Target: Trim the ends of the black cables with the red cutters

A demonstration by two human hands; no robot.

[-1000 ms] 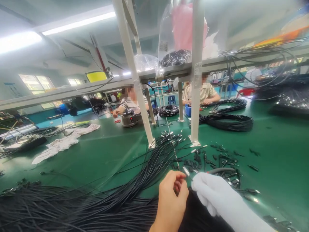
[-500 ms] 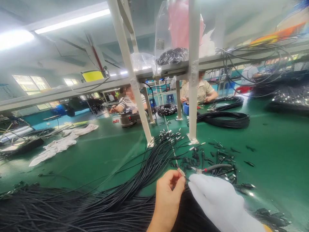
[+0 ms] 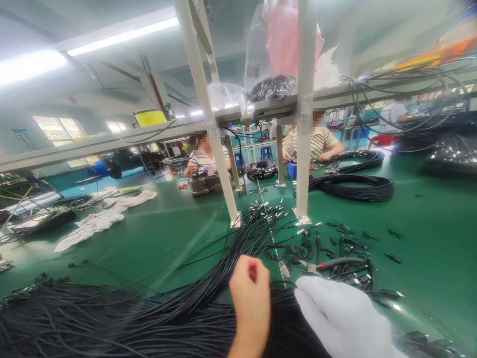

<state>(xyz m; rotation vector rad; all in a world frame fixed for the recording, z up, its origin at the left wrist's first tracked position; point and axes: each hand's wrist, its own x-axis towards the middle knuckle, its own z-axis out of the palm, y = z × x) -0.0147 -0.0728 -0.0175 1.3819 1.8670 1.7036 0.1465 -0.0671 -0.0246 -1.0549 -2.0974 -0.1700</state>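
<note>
The bare left hand [image 3: 249, 298] has curled fingers; the white-gloved right hand [image 3: 337, 311] hides its fingertips; I cannot tell either's grip. The small silver metal connector [image 3: 283, 270] sits at the latter's ten o'clock; beyond, at eleven, a white paper label [image 3: 254, 69] is illegible.

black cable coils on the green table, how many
3: a middle coil between the shelf legs, a near coil and a far coil to their right. More may be hidden in the dark heap.

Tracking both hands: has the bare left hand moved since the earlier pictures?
Yes: against the right white post, the bare left hand has shifted left, away from the gloved right hand.
</note>
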